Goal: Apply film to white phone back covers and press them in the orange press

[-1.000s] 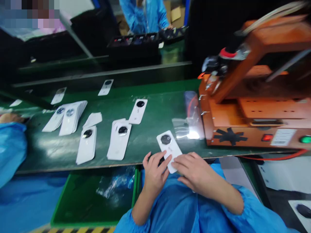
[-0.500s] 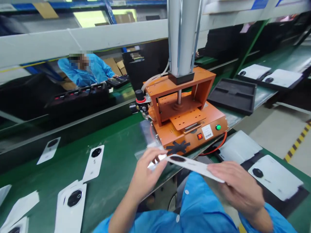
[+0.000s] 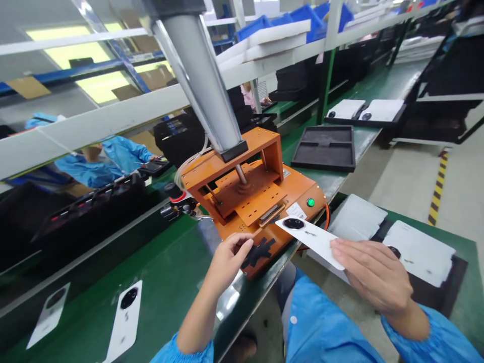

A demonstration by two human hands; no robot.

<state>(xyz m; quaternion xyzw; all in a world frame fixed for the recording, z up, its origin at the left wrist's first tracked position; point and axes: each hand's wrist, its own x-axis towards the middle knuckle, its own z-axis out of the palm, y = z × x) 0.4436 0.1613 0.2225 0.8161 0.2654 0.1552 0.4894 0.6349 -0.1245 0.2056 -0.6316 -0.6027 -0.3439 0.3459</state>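
My right hand (image 3: 378, 272) grips the lower end of a white phone back cover (image 3: 317, 241), fingers on top. The cover is tilted, its round black camera ring at the far end, and another pale edge shows beneath it. My left hand (image 3: 229, 262) is apart from the cover, thumb and forefinger drawn together in a pinch; what they hold, if anything, I cannot make out. Just beyond both hands stands an orange press (image 3: 260, 201) with a tall grey cylinder (image 3: 204, 80). More white back covers (image 3: 126, 315) lie on the green bench at left.
At right, black trays hold white covers (image 3: 419, 252) in pale wrapping. A black divided tray (image 3: 325, 146) sits behind the press, with another tray of covers (image 3: 385, 111) farther off. A person in blue sleeves (image 3: 124, 154) works across the bench. Black-and-yellow tape (image 3: 438, 186) marks the floor.
My view has turned to the right. The back cover has come away from my left hand and its camera end is raised; my right hand keeps its hold. My left fingers have drawn closer together.
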